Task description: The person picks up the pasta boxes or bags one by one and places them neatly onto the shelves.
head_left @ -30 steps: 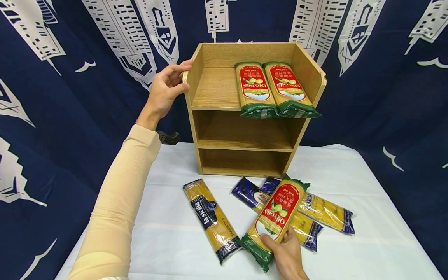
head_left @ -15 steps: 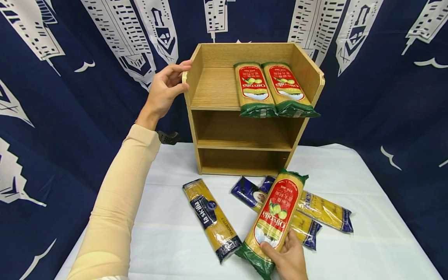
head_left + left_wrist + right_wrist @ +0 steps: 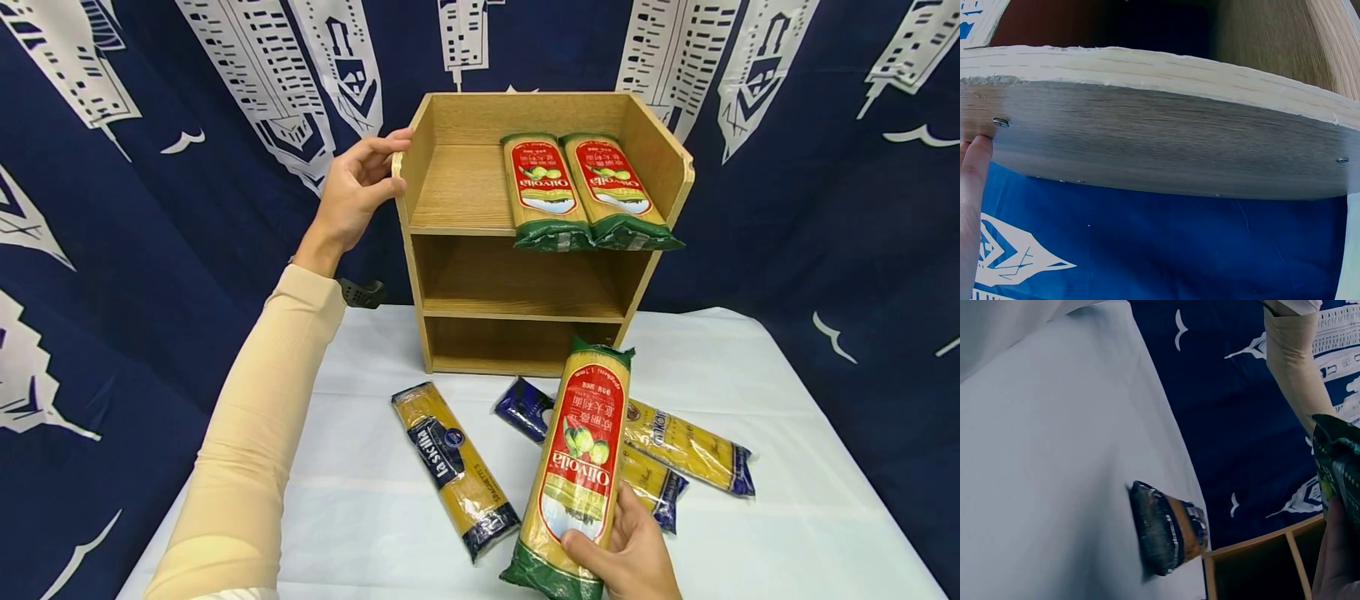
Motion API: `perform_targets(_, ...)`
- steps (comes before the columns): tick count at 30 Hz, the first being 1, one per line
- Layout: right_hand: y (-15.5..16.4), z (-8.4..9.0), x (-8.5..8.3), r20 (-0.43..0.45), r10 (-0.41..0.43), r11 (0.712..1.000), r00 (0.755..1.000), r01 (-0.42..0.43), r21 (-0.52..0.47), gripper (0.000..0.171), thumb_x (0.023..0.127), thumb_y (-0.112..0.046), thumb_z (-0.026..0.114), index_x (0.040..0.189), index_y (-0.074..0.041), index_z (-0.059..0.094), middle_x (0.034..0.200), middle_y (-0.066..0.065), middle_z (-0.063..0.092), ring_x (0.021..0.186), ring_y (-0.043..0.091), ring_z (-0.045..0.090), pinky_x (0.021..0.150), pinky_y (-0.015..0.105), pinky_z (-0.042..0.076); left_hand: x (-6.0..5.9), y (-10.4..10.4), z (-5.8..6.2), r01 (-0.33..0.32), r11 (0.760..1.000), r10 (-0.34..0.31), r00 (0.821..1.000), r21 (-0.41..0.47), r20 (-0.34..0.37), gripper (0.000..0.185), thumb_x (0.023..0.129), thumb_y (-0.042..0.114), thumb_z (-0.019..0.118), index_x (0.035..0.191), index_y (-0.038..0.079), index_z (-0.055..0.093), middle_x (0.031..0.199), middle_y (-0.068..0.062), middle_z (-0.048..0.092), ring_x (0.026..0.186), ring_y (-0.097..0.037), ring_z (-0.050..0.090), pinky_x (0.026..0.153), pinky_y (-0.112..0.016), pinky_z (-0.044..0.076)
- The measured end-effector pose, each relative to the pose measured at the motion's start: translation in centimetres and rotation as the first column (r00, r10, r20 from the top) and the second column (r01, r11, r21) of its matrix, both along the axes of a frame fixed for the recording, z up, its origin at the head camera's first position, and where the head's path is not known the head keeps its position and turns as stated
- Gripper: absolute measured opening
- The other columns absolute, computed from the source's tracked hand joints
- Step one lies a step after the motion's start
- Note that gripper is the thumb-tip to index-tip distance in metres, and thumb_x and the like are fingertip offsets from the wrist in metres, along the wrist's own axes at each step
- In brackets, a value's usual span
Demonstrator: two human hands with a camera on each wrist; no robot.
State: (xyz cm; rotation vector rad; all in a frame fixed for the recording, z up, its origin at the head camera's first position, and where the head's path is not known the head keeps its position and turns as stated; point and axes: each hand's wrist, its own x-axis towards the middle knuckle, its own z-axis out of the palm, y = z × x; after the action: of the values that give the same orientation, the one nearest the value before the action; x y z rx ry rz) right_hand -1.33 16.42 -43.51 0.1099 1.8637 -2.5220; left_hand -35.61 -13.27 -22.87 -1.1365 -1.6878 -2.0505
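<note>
Lifting off the table (image 3: 787, 517), the red-labelled pasta packet (image 3: 577, 467) is now standing steeper than a second ago: its far end is swinging from the right towards the front edge of the wooden shelf unit (image 3: 525, 242), and its green top is overlapping the lowest compartment in the head view. This is reading as a pick-up in progress, with the packet being aligned lengthwise to the shelf.

The right hand (image 3: 633, 554) is grasping the packet near its lower end, fingers and thumb wrapping the sides, near the front edge of the table. The left hand (image 3: 352, 192) is bracing the upper left corner of the shelf unit, fingers curling over the side panel edge.

Two matching packets (image 3: 585, 192) are lying on the top shelf at its right side. Blue-ended packets (image 3: 453, 467) are remaining flat on the table in front of the unit.
</note>
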Motion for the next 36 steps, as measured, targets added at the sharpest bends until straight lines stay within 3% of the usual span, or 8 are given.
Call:
perform_targets(9,0.9,1.8,-0.2,-0.110,0.213,0.975,0.971,-0.219,-0.045,0.080,0.087,0.011,0.067,0.147,0.021,0.016,0.128,0.027,0.061,0.113,0.039,0.066,0.090,0.050,0.053,0.0,0.1,0.0,0.003,1.000,-0.003,1.000,0.009,-0.008,0.040,0.081,-0.020,0.063,0.116,-0.003,0.068,0.145,-0.024,0.054,0.135,-0.035,0.051,0.110,-0.040,0.041)
perform_targets(21,0.6,3.8,-1.4,-0.255,0.411,0.899,0.875,-0.435,-0.043,0.073,0.092,0.005,0.066,0.149,0.016,0.024,0.132,0.027,0.060,0.114,0.039,0.065,0.091,0.051,0.053,0.0,0.0,0.0,0.005,1.000,-0.005,1.000,0.007,-0.017,0.040,0.081,-0.020,0.063,0.117,-0.003,0.069,0.145,-0.026,0.053,0.136,-0.035,0.050,0.112,-0.043,0.038)
perform_targets(25,-0.1,4.7,-2.1,-0.323,0.459,0.862,0.827,-0.503,-0.064,0.068,0.091,0.007,0.066,0.147,0.015,0.029,0.132,0.032,0.058,0.115,0.039,0.065,0.093,0.050,0.053,0.1,-0.1,-0.2,0.002,1.000,-0.002,1.000,0.006,-0.023,0.039,0.082,-0.020,0.063,0.117,-0.003,0.069,0.145,-0.025,0.053,0.136,-0.035,0.050,0.113,-0.044,0.037)
perform_targets(29,-0.7,5.7,-2.9,-0.352,0.490,0.839,0.797,-0.541,-0.057,0.064,0.090,0.007,0.067,0.145,0.013,0.035,0.130,0.033,0.058,0.115,0.038,0.065,0.094,0.049,0.053,0.2,-0.1,-0.1,-0.005,1.000,0.005,1.000,0.000,-0.011,0.040,0.081,-0.019,0.063,0.117,-0.003,0.068,0.146,-0.023,0.054,0.137,-0.033,0.050,0.114,-0.045,0.036)
perform_targets(36,-1.5,8.1,-4.6,-0.390,0.510,0.841,0.767,-0.539,0.042,0.065,0.089,0.006,0.070,0.144,0.013,0.037,0.127,0.033,0.060,0.112,0.037,0.067,0.092,0.048,0.055,0.4,0.0,0.2,-0.014,1.000,0.014,0.999,-0.012,0.049,0.042,0.081,-0.019,0.064,0.119,-0.002,0.068,0.148,-0.019,0.053,0.138,-0.031,0.049,0.114,-0.043,0.038)
